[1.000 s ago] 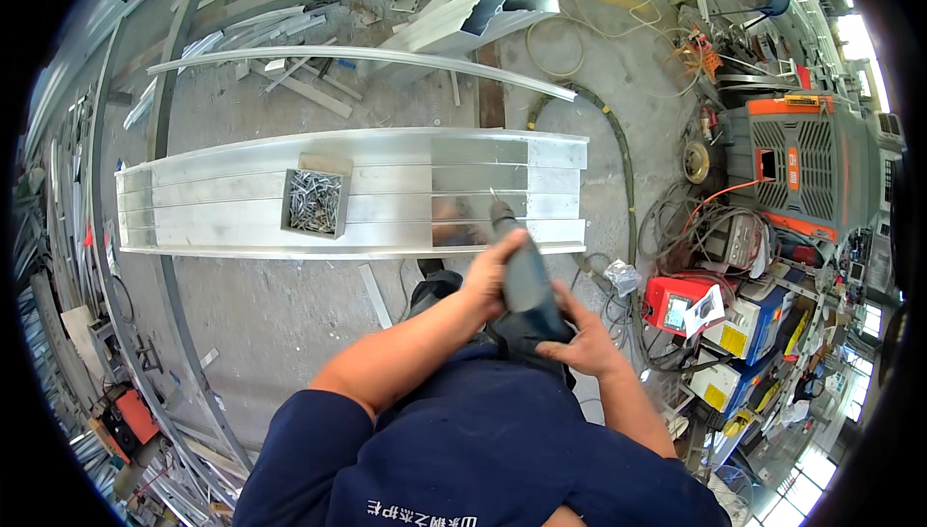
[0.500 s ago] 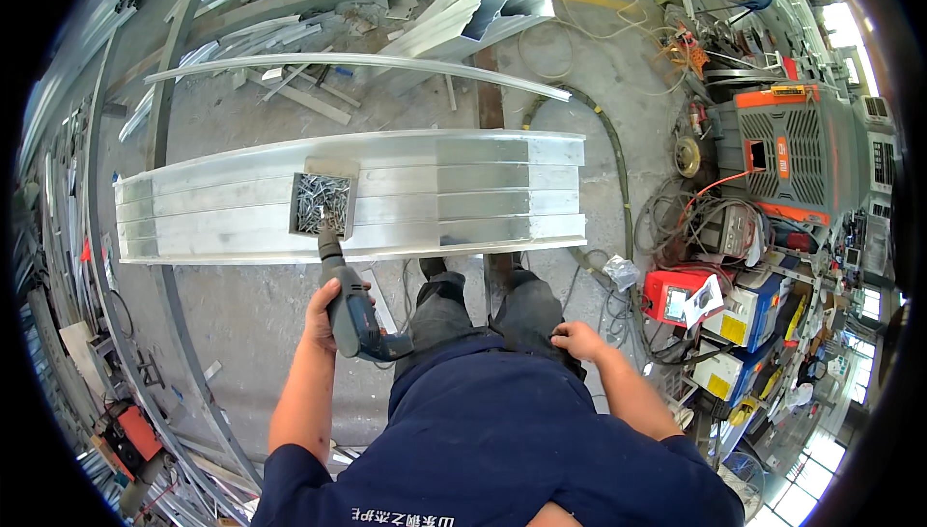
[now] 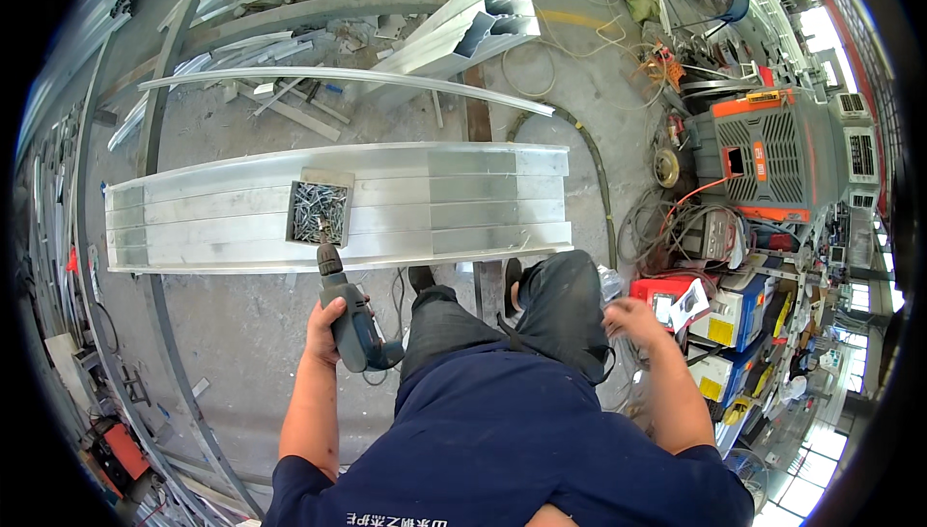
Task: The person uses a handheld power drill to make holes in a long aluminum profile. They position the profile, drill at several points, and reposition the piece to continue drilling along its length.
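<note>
A dark grey-green power drill (image 3: 353, 322) is gripped in my left hand (image 3: 326, 326), its chuck end pointing away from me. The tip of the drill comes up against the near edge of a box of screws (image 3: 320, 212), heaped with loose silver screws. That box rests on a long, ribbed metal panel (image 3: 386, 199) lying crosswise before me. Over by my right thigh, my right hand (image 3: 632, 322) hangs with fingers bent and slightly blurred; whether anything is in them I cannot make out.
Metal posts (image 3: 166, 334) run along the left. Beyond the panel lie a long thin rail (image 3: 348, 76), a folded metal profile (image 3: 463, 34) and scrap strips. On the right stand a large grey-orange machine (image 3: 772, 155), a red box-shaped unit (image 3: 657, 293) and coiled cables (image 3: 649, 223) on the floor.
My right hand has moved outward to the right, and my right leg has shifted right with the knee raised. My left hand keeps hold of the drill, now slightly lower beside the box.
</note>
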### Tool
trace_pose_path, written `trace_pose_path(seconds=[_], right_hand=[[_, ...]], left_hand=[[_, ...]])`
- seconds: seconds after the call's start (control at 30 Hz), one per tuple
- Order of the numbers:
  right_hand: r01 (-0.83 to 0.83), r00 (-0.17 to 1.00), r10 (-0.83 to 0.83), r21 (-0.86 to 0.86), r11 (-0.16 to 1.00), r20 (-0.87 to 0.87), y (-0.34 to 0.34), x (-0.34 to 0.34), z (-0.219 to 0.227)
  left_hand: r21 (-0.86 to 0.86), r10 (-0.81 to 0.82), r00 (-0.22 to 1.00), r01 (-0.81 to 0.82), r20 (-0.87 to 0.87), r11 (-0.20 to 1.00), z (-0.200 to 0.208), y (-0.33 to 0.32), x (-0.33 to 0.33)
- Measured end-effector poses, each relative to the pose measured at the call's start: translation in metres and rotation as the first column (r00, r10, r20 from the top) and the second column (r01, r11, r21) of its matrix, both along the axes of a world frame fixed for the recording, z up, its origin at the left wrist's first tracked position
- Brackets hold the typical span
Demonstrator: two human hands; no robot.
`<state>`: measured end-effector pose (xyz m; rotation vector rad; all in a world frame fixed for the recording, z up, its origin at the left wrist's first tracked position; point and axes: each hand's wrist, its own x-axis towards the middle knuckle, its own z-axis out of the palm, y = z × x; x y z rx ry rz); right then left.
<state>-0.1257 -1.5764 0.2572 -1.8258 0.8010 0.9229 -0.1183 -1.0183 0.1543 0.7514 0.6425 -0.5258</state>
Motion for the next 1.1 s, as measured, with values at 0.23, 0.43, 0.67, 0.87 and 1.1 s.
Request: trace_pose_path(seconds=[0.23, 0.43, 0.67, 0.87, 1.1], right_hand=[[0.294, 0.908, -0.238, -0.120, 0.948, 0.345, -0.061, 0.025, 0.034], [0.451, 0.851, -0.348, -0.207, 0.868, 0.392, -0.095, -0.008, 0.024], [0.507, 0.814, -0.405, -0.168, 0.845, 0.416, -0.122, -0.006, 0.023], [0.416, 0.857, -0.347, -0.115, 0.902, 0.382, -0.107, 0.026, 0.028], [0.301, 0.909, -0.263, -0.074, 0.951, 0.324, -0.089, 0.086, 0.010]], left_hand=[[0.158, 0.021, 0.997, -0.033, 0.074, 0.987, 0.014, 0.001, -0.021], [0.271, -0.018, 0.996, -0.007, 0.089, 0.963, 0.011, 0.000, -0.044], [0.312, -0.052, 0.995, 0.022, 0.087, 0.950, -0.002, -0.014, -0.034], [0.287, 0.069, 0.992, -0.097, 0.106, 0.953, -0.018, -0.027, -0.033], [0.256, 0.194, 0.979, -0.204, 0.065, 0.945, -0.015, -0.034, -0.043]])
